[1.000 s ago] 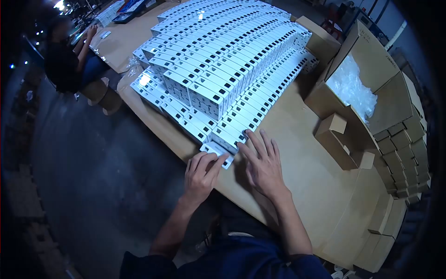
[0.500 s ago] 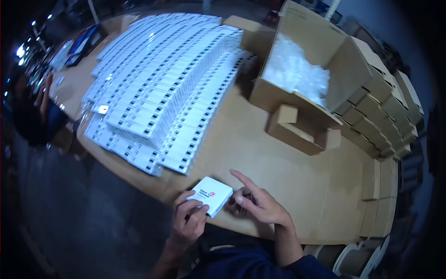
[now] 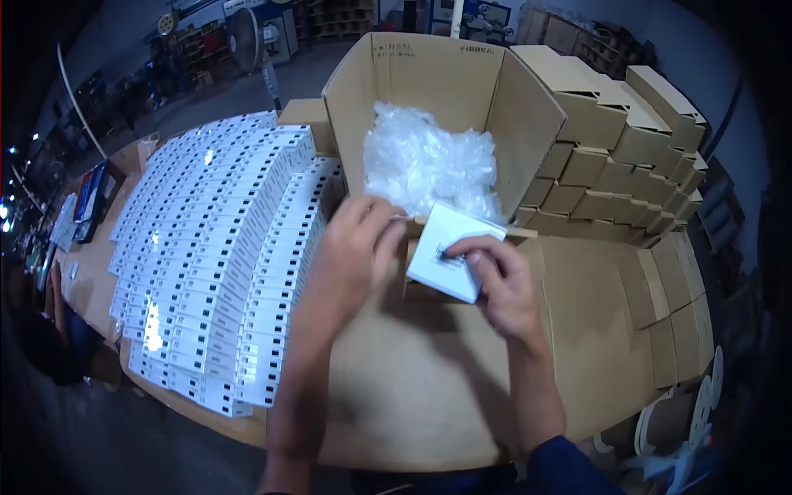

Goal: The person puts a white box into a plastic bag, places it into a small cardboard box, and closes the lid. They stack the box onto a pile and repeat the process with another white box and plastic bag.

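In the head view, a flat white box (image 3: 437, 268) is raised above the table in my right hand (image 3: 505, 285). The fingers close over its printed face and lower right side. My left hand (image 3: 359, 243) is slightly blurred to the left of the white box, with fingers curled together; whatever they may pinch is too small to make out. Behind the white box, a small open carton (image 3: 419, 291) is mostly covered. Farther back, a large open cardboard box (image 3: 437, 70) contains clear plastic bags (image 3: 425, 157).
Stacked rows of white boxes (image 3: 202, 239) cover the table's left side. Brown cartons (image 3: 615, 177) are piled at the right, above the tabletop (image 3: 396, 396). Reels (image 3: 656, 429) stand below the right edge. Another person's arm (image 3: 58, 301) shows at far left.
The white box has passed from my left hand to my right and moved up and away, near the large cardboard box. My left hand has also moved forward. The camera view has shifted.
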Tool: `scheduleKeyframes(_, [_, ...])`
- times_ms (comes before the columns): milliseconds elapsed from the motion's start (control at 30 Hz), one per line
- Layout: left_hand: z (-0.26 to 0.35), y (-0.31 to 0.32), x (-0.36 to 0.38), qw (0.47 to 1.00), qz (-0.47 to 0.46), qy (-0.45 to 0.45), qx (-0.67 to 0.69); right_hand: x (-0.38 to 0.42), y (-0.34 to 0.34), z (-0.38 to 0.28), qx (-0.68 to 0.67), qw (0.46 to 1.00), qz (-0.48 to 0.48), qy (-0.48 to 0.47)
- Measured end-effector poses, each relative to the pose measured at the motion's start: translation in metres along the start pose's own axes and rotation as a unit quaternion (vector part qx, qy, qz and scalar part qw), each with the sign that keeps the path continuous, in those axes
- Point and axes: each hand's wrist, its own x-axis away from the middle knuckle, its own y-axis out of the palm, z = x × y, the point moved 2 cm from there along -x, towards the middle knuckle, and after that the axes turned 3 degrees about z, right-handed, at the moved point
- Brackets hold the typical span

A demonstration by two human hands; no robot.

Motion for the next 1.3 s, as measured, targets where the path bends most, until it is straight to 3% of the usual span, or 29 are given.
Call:
scheduleKeyframes(67, [-0.036,0.027,-0.055,0.997,-0.035,0.053,-0.054,-0.039,-0.007,-0.025,-0.042,0.999,0.009,0.007])
scheduleKeyframes(100, [-0.06,0.046,-0.078,0.985,-0.04,0.101,-0.132,-0.058,-0.012,-0.029,-0.017,1.0,0.015,-0.008])
scheduleKeyframes(200, [-0.113,0.09,-0.126,0.959,-0.123,0.132,-0.218,-0.106,-0.027,-0.033,0.083,0.995,0.021,-0.044])
scheduleKeyframes(300, [-0.146,0.112,-0.148,0.904,-0.275,0.0,-0.326,-0.135,-0.04,-0.026,0.132,0.99,0.008,-0.052])
scheduleKeyframes(400, [-0.159,0.108,-0.15,0.962,-0.183,0.03,-0.203,-0.156,-0.053,-0.012,0.287,0.953,0.01,-0.097])
scheduleKeyframes(567, [-0.086,0.081,-0.147,0.996,-0.089,0.001,0.025,-0.169,-0.052,-0.014,0.42,0.88,0.116,-0.189])
scheduleKeyframes(667, [-0.059,0.075,-0.133,0.989,-0.073,-0.029,0.128,-0.169,-0.051,-0.017,0.27,0.961,0.037,-0.051])
scheduleKeyframes(733, [-0.043,0.068,-0.122,0.981,-0.06,-0.091,0.16,-0.156,-0.045,-0.023,0.221,0.971,0.051,-0.08])
scheduleKeyframes(800, [-0.033,0.062,-0.108,0.97,-0.029,-0.071,0.231,-0.135,-0.039,-0.028,0.17,0.978,0.064,-0.104])
scheduleKeyframes(933, [-0.006,0.049,-0.078,0.932,-0.012,-0.104,0.347,-0.086,-0.033,-0.04,0.113,0.993,0.021,-0.04])
scheduleKeyframes(1067, [0.019,0.041,-0.023,0.898,0.071,-0.165,0.401,-0.027,-0.038,-0.037,0.043,0.994,0.059,-0.086])
scheduleKeyframes(1133, [0.025,0.043,0.015,0.887,0.101,-0.177,0.414,0.003,-0.036,-0.035,0.087,0.991,0.057,-0.084])
scheduleKeyframes(1233, [0.04,0.036,0.081,0.844,0.07,-0.277,0.454,0.041,-0.037,-0.026,0.133,0.988,0.048,-0.068])
scheduleKeyframes(1300, [0.051,0.032,0.111,0.905,0.138,-0.225,0.335,0.063,-0.044,-0.021,0.191,0.98,0.007,-0.051])
